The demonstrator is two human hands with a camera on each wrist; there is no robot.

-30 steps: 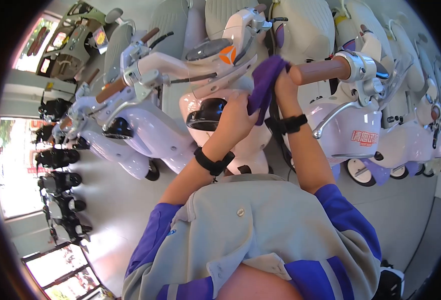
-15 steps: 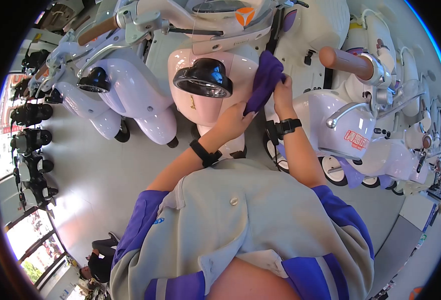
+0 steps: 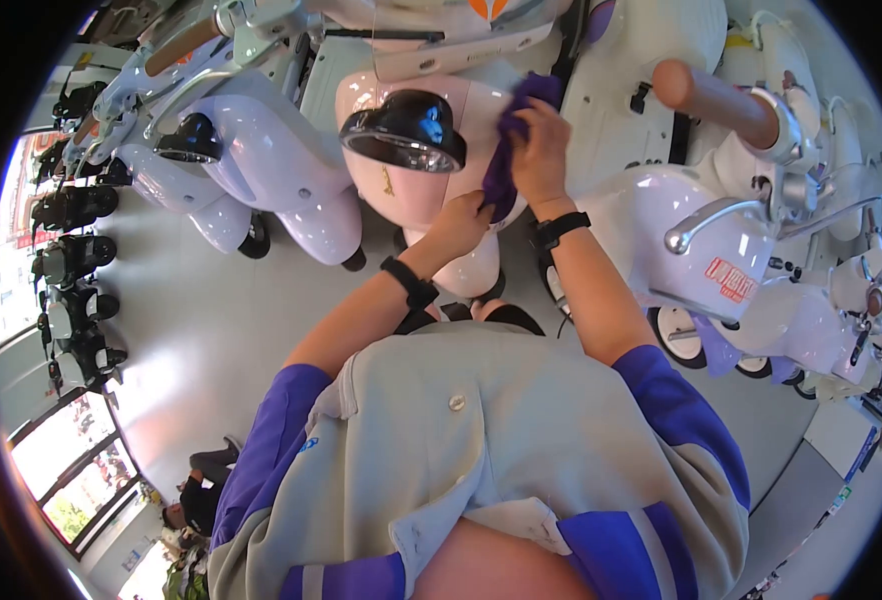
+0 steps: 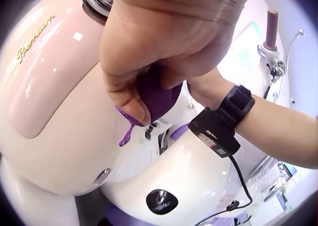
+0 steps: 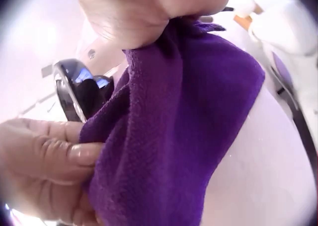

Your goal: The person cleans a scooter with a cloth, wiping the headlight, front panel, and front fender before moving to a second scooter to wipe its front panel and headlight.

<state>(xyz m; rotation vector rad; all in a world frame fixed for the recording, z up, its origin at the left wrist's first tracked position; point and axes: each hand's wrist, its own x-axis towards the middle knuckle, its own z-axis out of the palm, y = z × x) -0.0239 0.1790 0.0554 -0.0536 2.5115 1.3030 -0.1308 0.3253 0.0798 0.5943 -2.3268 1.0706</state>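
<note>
A purple cloth [image 3: 501, 165] hangs bunched between my two hands, against the right side of a pink and cream scooter [image 3: 401, 200]. My left hand [image 3: 459, 228] pinches its lower end between thumb and fingers; in the left wrist view a small purple loop [image 4: 127, 136] dangles below that left hand [image 4: 159, 42]. Higher up, my right hand [image 3: 543, 155] grips the cloth, fingers bent over it. In the right wrist view the cloth [image 5: 164, 136] drapes in folds from the right hand [image 5: 149, 12]. The scooter's round black headlight [image 3: 416, 125] sits left of the hands.
To the right stands a white scooter [image 3: 691, 215] with a brown handlebar grip [image 3: 711, 100] and silver brake lever [image 3: 706, 222]. Pale lilac scooters [image 3: 261, 150] line the left. Dark scooters [image 3: 76, 285] stand by the windows, and a person [image 3: 201, 490] is at the lower left.
The cloth and both hands have come down from beside the right scooter's brown grip to the pink scooter's side. My right hand has shifted further over the cloth. The head view has tilted down.
</note>
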